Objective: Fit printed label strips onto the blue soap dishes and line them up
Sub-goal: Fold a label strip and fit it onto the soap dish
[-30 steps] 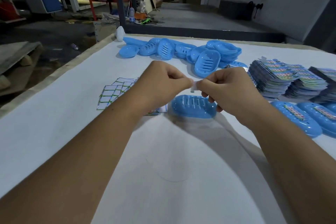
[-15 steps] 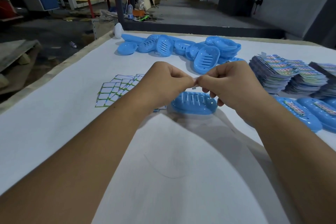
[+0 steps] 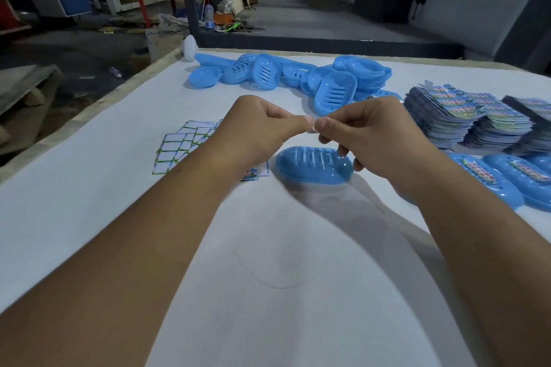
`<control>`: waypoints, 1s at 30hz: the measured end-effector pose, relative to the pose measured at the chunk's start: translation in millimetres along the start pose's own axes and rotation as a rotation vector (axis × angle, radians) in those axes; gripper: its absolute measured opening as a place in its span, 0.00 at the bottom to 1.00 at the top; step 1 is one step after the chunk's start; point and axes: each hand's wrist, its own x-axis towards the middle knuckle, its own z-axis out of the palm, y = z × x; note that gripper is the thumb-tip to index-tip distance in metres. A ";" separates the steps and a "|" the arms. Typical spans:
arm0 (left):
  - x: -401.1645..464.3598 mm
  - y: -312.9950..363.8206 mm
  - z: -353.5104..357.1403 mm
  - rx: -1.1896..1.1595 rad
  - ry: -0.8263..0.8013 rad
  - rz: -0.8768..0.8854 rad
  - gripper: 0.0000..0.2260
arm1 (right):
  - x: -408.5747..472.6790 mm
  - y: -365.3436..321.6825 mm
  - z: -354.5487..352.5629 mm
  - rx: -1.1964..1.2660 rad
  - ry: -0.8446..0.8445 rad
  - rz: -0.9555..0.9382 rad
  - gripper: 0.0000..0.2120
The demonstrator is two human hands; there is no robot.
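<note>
Little moved since earlier frame: our left hand [image 3: 259,125] and right hand [image 3: 366,134] still pinch small sticker [image 3: 311,127] above bare soap dish [image 3: 314,165] at table centre. Peeling step; next, we press it on, then move dish toward labelled row [image 3: 504,182] at 3 o'clock.

left hand [image 3: 256,125], right hand [image 3: 372,140], fingertips pinched together

Glossy blue plastic soap dish [image 3: 313,168] on matt white table [image 3: 89,202]
</note>
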 end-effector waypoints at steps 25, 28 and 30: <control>2.9 -7.3 7.2 -0.011 -0.006 -0.099 0.08 | 8.0 6.7 -5.6 -0.031 0.072 0.231 0.13; 3.9 -10.1 11.1 -0.040 -0.016 -0.135 0.05 | 8.8 8.4 -6.0 -0.069 0.065 0.235 0.14; 4.5 -12.7 13.4 -0.041 -0.025 -0.147 0.09 | 9.0 10.3 -5.9 -0.096 0.053 0.252 0.14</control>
